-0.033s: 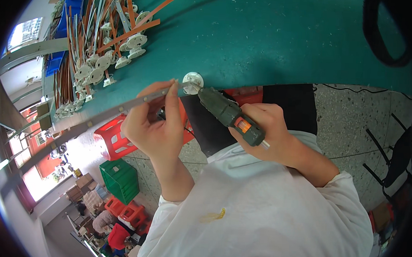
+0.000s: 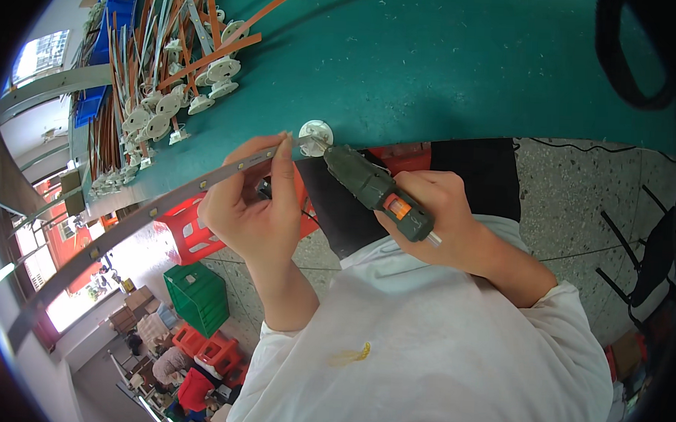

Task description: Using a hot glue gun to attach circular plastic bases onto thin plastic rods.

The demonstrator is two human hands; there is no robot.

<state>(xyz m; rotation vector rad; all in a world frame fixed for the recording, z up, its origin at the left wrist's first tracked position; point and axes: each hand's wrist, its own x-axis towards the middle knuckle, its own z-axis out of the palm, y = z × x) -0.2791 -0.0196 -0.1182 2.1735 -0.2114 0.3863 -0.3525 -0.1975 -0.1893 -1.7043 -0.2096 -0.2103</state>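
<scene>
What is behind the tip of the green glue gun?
A round white piece shows there, at the edge of the green table. The glue gun and strip cover part of its face; that part can't be seen.

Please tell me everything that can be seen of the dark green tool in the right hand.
The dark green tool looks like a glue gun: a plastic-looking body, an orange insert, and a pale stick protruding from its rear. The right hand grips it. It slants, its narrow tip pointing left and forward at the white disc; whether they touch is unclear.
</scene>
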